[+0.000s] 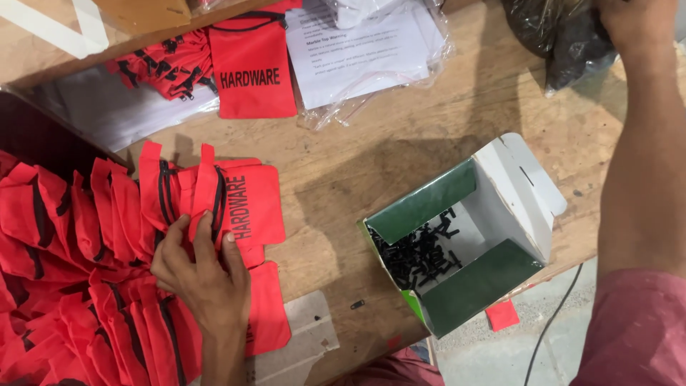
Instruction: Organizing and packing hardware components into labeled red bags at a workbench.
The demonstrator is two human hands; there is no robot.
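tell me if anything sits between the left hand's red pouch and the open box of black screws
Nothing visible does. The left hand rests on the red pouch, and only bare wooden table lies between it and the open box of black screws.

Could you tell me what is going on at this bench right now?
A person's left hand presses on a pile of red drawstring pouches spread over the wooden bench. Their right hand reaches to the far corner, onto a dark plastic bag. Between the arms stands an open cardboard box holding black screws.
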